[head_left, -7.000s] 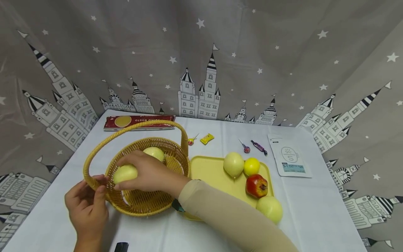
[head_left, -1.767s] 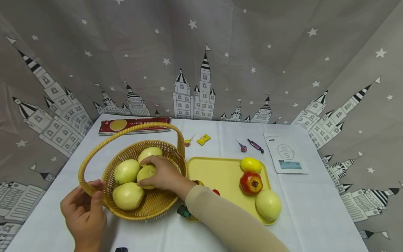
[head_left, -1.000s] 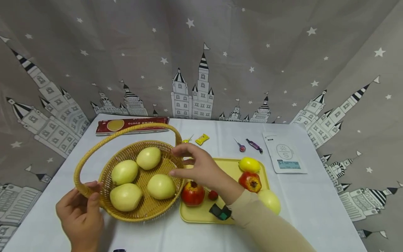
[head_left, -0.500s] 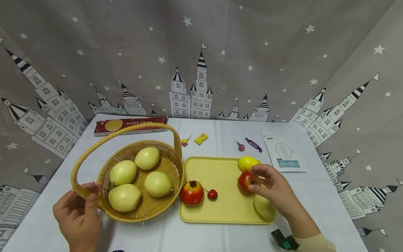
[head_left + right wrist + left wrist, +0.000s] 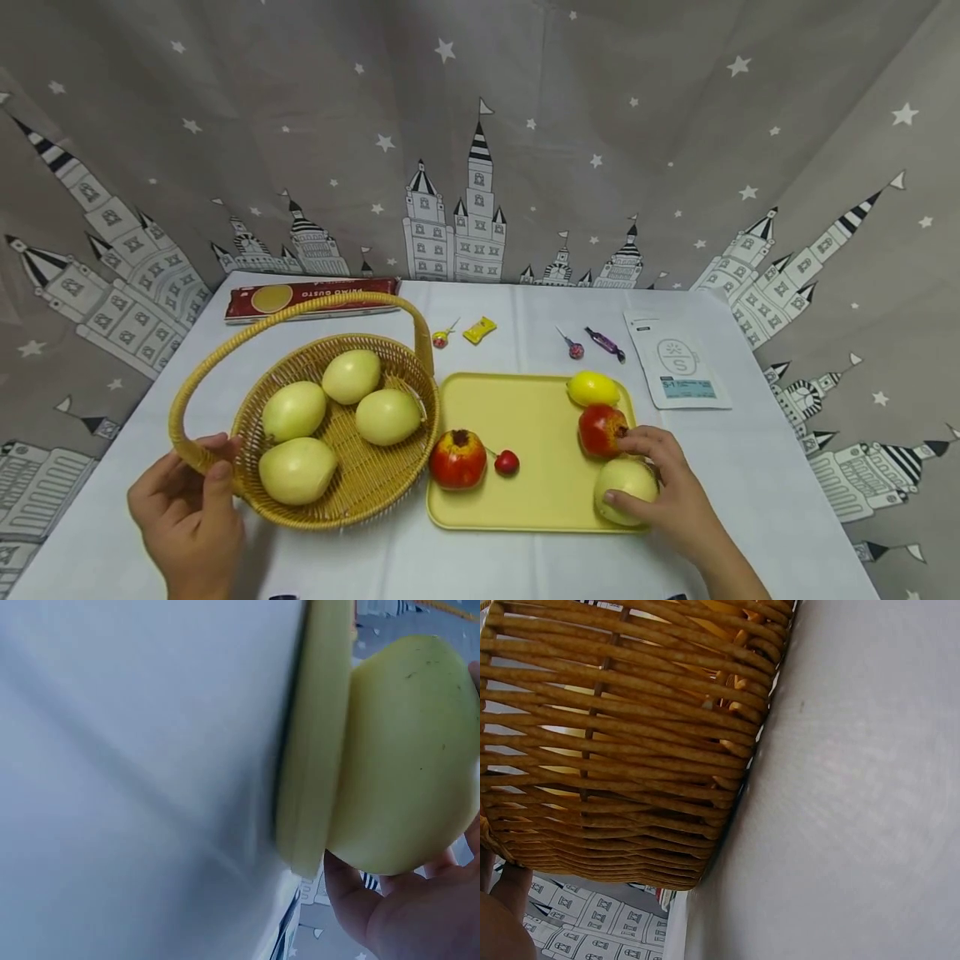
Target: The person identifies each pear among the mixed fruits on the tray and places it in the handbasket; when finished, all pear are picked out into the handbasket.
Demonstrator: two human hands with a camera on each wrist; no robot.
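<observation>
My left hand (image 5: 187, 517) grips the wicker basket (image 5: 352, 515) where its arched handle meets the rim. Inside the basket lie several pale yellow-green pears (image 5: 297, 471). The left wrist view shows the basket's woven side (image 5: 630, 742) close up, with fingertips at its edge. On the right, my right hand (image 5: 678, 492) holds another pale pear (image 5: 625, 490) at the tray's near right corner, thumb on the near side and fingers on the far side. In the right wrist view this pear (image 5: 409, 757) rests against the tray rim (image 5: 319, 742).
The yellow tray (image 5: 517, 408) also bears two pomegranates (image 5: 457, 460), a cherry (image 5: 506, 462) and a lemon (image 5: 592, 388). Behind lie a red packet (image 5: 311, 298), two lollipops (image 5: 575, 350), a yellow wrapped candy (image 5: 480, 330), a purple candy (image 5: 604, 343) and a white pouch (image 5: 678, 358).
Several pears have come into the basket; one rolled slightly there. My right hand left the basket, crossed to the tray's right side and took hold of a pear. The left hand stays on the basket.
</observation>
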